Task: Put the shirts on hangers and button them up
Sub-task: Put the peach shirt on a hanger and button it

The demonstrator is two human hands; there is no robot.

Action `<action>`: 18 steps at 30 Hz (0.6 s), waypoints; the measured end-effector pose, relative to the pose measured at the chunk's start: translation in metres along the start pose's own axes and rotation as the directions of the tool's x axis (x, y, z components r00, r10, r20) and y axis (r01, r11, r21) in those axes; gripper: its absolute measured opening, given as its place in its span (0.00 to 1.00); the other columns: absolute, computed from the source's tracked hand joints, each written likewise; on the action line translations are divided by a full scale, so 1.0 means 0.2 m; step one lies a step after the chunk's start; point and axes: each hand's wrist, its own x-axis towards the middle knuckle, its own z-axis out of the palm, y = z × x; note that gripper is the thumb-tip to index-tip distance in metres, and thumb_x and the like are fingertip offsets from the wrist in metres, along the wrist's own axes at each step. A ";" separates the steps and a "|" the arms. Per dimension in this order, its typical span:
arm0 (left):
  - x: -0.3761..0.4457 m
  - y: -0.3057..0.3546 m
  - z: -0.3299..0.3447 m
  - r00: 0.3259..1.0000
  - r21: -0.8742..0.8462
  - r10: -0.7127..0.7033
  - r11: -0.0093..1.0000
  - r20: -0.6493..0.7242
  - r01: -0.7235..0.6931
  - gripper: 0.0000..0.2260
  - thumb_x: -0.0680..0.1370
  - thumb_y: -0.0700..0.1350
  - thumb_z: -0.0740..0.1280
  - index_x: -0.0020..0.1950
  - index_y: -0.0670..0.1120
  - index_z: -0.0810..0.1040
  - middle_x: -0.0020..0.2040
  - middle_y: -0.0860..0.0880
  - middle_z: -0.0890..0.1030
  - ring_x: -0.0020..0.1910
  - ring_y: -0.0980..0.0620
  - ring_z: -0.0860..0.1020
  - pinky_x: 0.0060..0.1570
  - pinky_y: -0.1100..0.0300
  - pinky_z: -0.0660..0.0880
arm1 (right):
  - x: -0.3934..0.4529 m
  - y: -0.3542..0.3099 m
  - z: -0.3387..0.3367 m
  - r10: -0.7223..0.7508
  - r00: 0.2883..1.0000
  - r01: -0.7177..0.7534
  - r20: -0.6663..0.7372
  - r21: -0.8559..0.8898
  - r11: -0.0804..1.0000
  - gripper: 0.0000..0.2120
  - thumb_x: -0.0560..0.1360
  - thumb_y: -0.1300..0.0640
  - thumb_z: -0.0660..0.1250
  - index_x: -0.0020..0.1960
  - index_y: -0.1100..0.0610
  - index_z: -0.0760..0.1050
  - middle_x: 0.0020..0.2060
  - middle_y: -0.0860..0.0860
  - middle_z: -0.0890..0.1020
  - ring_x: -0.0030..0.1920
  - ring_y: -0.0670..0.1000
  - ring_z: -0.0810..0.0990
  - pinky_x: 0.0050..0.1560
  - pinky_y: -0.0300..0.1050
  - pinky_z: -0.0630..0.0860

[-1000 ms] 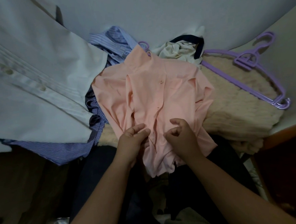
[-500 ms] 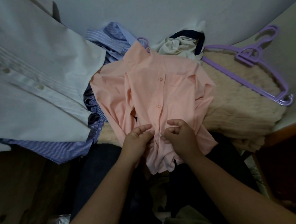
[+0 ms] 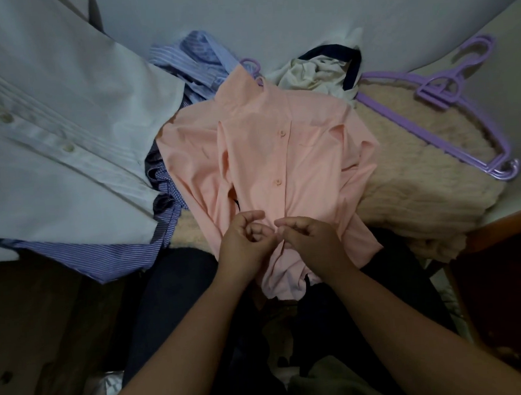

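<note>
A peach shirt (image 3: 259, 154) lies front up before me on a purple hanger whose hook (image 3: 250, 64) pokes out at the collar. Two of its upper buttons are fastened. My left hand (image 3: 244, 241) and my right hand (image 3: 309, 238) meet at the placket low on the shirt, each pinching an edge of the fabric with curled fingers. The button between them is hidden by my fingers.
A white shirt (image 3: 55, 155) lies at the left over a blue striped shirt (image 3: 83, 257). Another striped shirt (image 3: 192, 58) and a cream garment with dark trim (image 3: 315, 71) lie behind. Spare purple hangers (image 3: 448, 94) rest on a beige knit blanket (image 3: 416, 175) at the right.
Both hands have closed in together on the placket, and the lower shirt front has been drawn flatter. My view has shifted slightly.
</note>
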 end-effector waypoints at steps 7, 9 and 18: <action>0.00 -0.02 0.01 0.999 0.093 0.016 0.995 0.029 -0.019 0.16 0.74 0.37 0.72 0.59 0.46 0.73 0.45 0.42 0.83 0.45 0.47 0.82 0.45 0.64 0.77 | 0.02 0.03 -0.01 0.083 0.994 -0.081 -0.069 0.029 0.996 0.10 0.75 0.65 0.66 0.54 0.60 0.81 0.47 0.53 0.83 0.50 0.47 0.80 0.55 0.39 0.75; 0.01 -0.03 0.01 1.000 0.105 0.010 0.994 0.018 -0.011 0.15 0.75 0.38 0.71 0.59 0.47 0.73 0.44 0.45 0.84 0.46 0.49 0.82 0.46 0.64 0.77 | 0.03 0.04 -0.01 0.083 0.994 -0.081 -0.068 0.031 0.996 0.09 0.75 0.65 0.66 0.54 0.60 0.81 0.46 0.52 0.83 0.51 0.48 0.80 0.57 0.41 0.75; 0.05 -0.02 -0.02 0.985 -0.206 -0.173 0.964 -0.005 0.168 0.15 0.74 0.33 0.69 0.57 0.43 0.72 0.35 0.47 0.81 0.34 0.52 0.79 0.42 0.57 0.77 | 0.05 0.06 0.00 0.027 0.997 -0.026 -0.070 0.015 1.000 0.10 0.75 0.67 0.65 0.51 0.56 0.81 0.41 0.46 0.82 0.43 0.42 0.80 0.45 0.31 0.75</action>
